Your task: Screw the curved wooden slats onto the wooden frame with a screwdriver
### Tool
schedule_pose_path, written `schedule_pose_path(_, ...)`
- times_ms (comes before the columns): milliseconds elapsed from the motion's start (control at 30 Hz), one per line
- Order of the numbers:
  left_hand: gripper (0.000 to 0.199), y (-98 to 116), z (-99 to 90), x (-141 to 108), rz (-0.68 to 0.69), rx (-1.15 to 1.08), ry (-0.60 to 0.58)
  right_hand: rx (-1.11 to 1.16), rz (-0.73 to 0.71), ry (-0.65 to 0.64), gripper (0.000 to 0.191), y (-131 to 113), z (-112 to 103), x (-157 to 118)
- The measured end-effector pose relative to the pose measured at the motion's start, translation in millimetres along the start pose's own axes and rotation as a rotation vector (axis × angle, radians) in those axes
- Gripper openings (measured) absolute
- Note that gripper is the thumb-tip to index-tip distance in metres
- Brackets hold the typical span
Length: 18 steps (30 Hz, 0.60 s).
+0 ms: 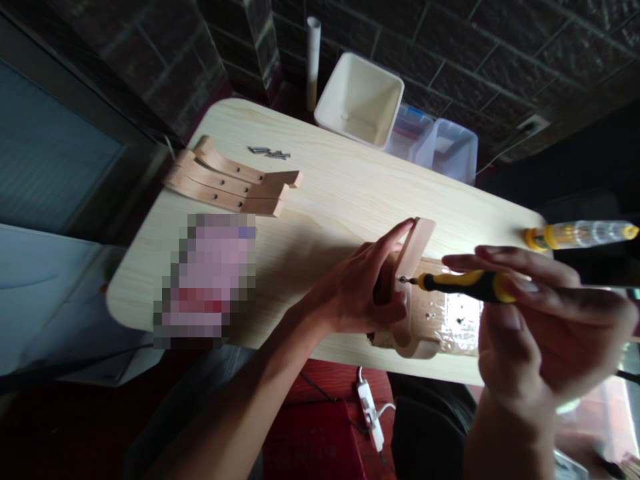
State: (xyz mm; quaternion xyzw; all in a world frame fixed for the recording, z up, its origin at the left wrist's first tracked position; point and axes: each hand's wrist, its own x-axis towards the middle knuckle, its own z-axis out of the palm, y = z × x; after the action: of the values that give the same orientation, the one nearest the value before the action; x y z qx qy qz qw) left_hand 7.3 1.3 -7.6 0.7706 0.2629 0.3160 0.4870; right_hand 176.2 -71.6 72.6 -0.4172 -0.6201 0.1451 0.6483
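Left hand (357,287): fingers clamped about a curved, light tan wooden piece (419,245), smooth, straight at its far end, rounded and hooked at its near end; located right of the surface's middle, across a brown slab with glossy clear wrapping (425,307). On its face, a dark round spot, screw or hole not distinguishable. Slim yellow-and-black screwdriver (457,283): lying nearly level, tip at that spot. Right hand (555,313): fingers closed around the screwdriver's handle.

Surface (330,207): pale wood-grain top, rounded corners. Upon it, from the left: three curved tan wooden pieces with dark holes (220,183), side by side; a pinkish rectangular item (215,263), pixelated; a loose cluster of small grey metal screws (273,153); at the right end, a clear tube with yellow ends (583,235).

Room, from the left: upright white tube (313,57); cream plastic bin (345,87); white power strip (370,413), below the near edge; two translucent plastic bins (455,150); dark brick-patterned wall (480,40); pale wall socket (534,125).
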Motion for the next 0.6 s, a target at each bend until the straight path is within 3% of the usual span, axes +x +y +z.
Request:
schedule_pose_path(133,0.108,-2.3,1.0,-0.5,-0.022,0.001,0.0,-0.08,0.124,-0.007,0.031,-5.2,-0.6,-0.8)
schedule_pose_path(233,0.102,-3.2,0.9,-0.4,-0.035,-0.026,-0.012,-0.049,0.064,0.013,0.03,-3.0,0.4,-2.1)
schedule_pose_path(333,0.091,-1.1,0.4,0.5,-0.046,-0.046,0.004,0.005,0.014,-0.004,0.042,1.6,2.5,-2.4)
schedule_pose_path(533,0.027,5.4,-0.3,4.3,-0.074,-0.035,0.0,-0.014,0.097,-0.052,0.056,-4.9,1.8,-1.3)
schedule_pose_path(600,0.018,6.9,0.2,5.8,-0.075,-0.068,0.015,-0.035,0.12,-0.061,0.056,-7.9,0.2,-0.9)
